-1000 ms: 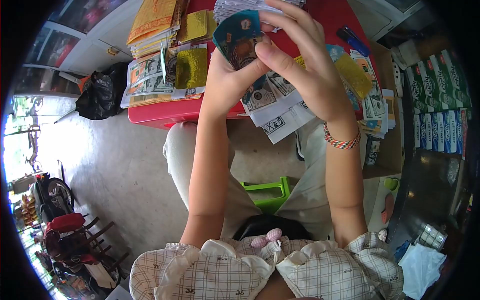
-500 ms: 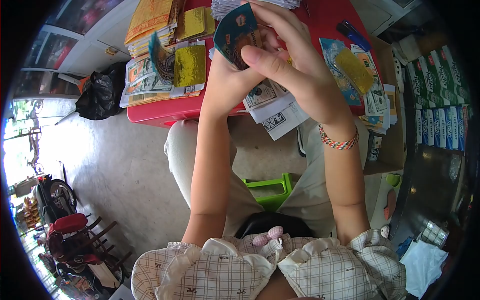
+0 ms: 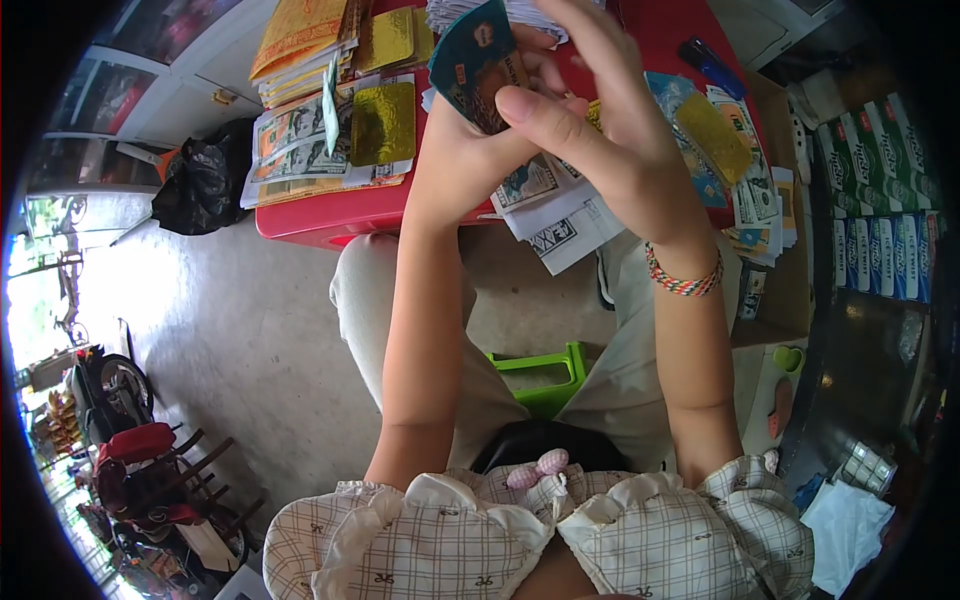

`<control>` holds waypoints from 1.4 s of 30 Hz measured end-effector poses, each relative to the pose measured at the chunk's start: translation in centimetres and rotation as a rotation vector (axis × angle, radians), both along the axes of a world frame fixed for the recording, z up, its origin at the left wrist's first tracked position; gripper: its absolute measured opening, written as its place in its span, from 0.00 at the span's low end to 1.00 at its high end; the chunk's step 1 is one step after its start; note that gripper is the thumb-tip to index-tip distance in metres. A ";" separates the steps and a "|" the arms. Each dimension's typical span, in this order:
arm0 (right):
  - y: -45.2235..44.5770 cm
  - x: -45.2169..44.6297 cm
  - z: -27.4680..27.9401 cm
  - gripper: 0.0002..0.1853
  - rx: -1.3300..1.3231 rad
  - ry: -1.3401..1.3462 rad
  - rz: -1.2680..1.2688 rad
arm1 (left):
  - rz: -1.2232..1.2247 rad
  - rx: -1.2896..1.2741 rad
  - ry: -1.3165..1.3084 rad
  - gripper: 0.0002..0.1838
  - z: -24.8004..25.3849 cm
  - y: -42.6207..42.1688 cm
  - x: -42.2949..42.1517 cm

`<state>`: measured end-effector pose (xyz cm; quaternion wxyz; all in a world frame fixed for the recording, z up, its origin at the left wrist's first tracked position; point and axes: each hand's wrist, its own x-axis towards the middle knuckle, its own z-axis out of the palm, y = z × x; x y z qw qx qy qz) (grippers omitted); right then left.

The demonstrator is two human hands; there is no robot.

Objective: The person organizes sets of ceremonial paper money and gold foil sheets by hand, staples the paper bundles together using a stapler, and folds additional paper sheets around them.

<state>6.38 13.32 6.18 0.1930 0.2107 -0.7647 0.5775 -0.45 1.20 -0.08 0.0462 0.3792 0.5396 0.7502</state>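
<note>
A teal paper note (image 3: pixel 468 62) is curving upright above the red table (image 3: pixel 335 215), showing a pale emblem near its top, small orange marks and a dark brown picture with lettering along its right edge. The left hand (image 3: pixel 455 165) is gripping its lower end, most fingers hiding behind it. The right hand (image 3: pixel 635 140) is staying loosely spread, its thumb tip overlapping the note's edge.

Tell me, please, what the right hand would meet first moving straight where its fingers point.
The right hand would probably meet the stack of white paper sheets, though depth is unclear.
</note>
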 end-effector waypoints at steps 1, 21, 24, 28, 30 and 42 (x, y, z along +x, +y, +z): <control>0.1 -0.4 -0.1 0.33 0.033 0.154 -0.050 | 0.043 -0.016 -0.005 0.19 0.5 -0.1 0.3; 0.9 -1.0 -1.6 0.26 0.645 0.467 -0.333 | 0.011 -0.016 -0.027 0.17 0.7 -0.6 0.9; 1.0 -1.3 -1.6 0.29 0.580 0.494 -0.269 | 0.028 -0.073 -0.030 0.18 0.9 -0.7 1.1; 0.7 -0.5 -1.1 0.31 0.560 0.434 -0.311 | 0.083 -0.001 -0.018 0.22 1.0 -0.6 1.2; 0.9 -0.6 -0.8 0.31 0.493 0.331 -0.270 | 0.003 0.100 -0.218 0.22 1.6 -0.6 1.7; 3.7 0.3 -1.9 0.09 0.442 -0.219 0.080 | 0.103 0.324 -0.430 0.17 1.1 -3.5 -0.6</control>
